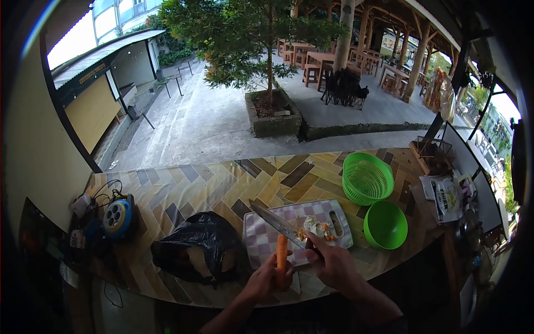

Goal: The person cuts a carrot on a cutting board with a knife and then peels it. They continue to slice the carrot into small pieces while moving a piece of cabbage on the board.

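An orange carrot (282, 251) stands nearly upright in my left hand (268, 281), whose fingers wrap round its lower part. My right hand (336, 266) grips a large knife (278, 222) by its dark handle, the blade pointing up and to the left just above the carrot's tip. Under the blade lies a checkered cutting board (258, 236) with a slot handle at its right end. Pale and orange scraps (318, 229) sit on the board near the slot. Left of the board rests a black plastic bag (194, 245), its contents mostly hidden.
A green basket (367, 178) and a green bowl (385, 225) stand right of the board. At the left is a blue cable reel (118, 217) with cords. Packets (448, 199) and a wooden box (431, 156) occupy the right end of the tiled-pattern counter (222, 186).
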Demonstrator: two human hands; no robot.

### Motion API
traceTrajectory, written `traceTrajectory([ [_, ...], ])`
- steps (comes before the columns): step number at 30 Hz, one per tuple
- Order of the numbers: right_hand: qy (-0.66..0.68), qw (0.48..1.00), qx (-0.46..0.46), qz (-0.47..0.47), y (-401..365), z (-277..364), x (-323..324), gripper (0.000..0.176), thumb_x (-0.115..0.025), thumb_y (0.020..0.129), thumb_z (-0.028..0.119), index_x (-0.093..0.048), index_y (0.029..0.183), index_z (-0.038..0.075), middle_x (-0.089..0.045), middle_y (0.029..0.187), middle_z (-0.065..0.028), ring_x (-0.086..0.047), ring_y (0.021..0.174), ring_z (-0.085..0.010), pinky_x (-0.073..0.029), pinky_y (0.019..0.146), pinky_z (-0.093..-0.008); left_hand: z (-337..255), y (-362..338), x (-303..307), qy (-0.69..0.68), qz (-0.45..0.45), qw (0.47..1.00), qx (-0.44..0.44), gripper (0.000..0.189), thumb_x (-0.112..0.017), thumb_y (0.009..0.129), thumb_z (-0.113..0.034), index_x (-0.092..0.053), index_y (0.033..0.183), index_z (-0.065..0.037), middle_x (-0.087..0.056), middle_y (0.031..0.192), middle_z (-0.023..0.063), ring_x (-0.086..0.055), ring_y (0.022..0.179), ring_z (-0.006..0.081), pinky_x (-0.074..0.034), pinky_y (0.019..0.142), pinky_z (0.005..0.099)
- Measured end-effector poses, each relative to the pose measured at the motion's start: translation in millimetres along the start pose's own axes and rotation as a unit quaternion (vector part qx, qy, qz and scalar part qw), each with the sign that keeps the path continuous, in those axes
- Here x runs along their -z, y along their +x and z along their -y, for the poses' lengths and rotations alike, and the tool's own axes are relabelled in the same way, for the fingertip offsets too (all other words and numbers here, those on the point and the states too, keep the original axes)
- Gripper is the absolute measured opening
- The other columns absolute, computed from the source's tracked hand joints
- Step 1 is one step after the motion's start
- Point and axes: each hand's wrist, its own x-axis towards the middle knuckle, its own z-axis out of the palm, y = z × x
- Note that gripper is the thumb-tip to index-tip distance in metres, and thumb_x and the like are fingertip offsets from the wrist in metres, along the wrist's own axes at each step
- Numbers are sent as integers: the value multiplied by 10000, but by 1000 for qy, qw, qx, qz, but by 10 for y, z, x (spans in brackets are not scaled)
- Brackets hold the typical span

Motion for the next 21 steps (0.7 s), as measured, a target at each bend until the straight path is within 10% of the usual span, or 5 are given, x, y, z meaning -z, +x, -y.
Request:
traceTrajectory([
  [21, -97, 984, 92, 121, -222, 115, 42, 502, -460, 979, 468, -477, 1298, 80, -667, 696, -102, -671, 600, -301, -510, 486, -432, 182, -15, 93, 103, 43, 994, -16, 709, -445, 1006, -174, 3, 1553, -114, -452, 796, -21, -402, 607, 50, -362, 550, 211],
])
